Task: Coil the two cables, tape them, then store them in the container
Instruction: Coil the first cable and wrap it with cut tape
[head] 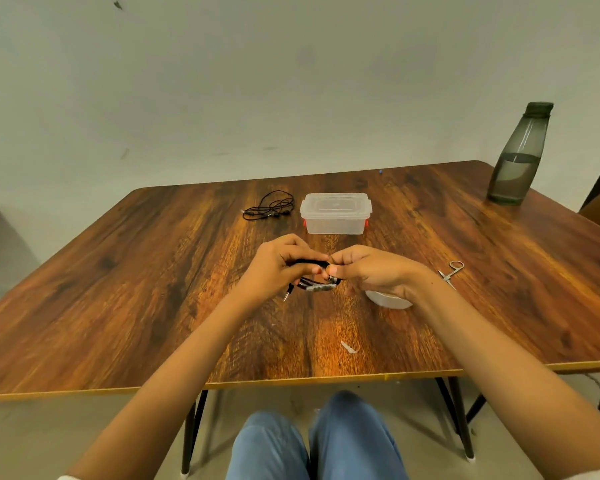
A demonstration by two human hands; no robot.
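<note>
Wood-grain table (118, 306) fills the view, w/ a smoky grey bottle (518, 161) standing at its far R corner, well apart from the work. Clear plastic container (335, 216) sits straight ahead of me, beyond both hands, lid on. Its long axis runs L-R across my view, so it faces me broadside. L hand (274, 268) and R hand (371, 271) meet just short of it, both w/ fingers curled round the coiled cable (310, 263), thumbs pinching it from my side. Coil sits btw the hands, also stretched L-R, w/ a tape wrap (321, 288) on its near side. Container is a touch R of where the hands meet, so the R hand looks nearer to it. I judge the lid has to come off first, and that hand is best placed for it while the L holds the coil. Loose cable (269, 206), not coiled yet, lies just L of the container, nearer my L hand. Tape roll (388, 300) is under my R wrist, scissors (451, 271) beyond it to the R. Small tape scrap (348, 347) lies near the front edge; a plug (288, 292) dangles below the L hand
</note>
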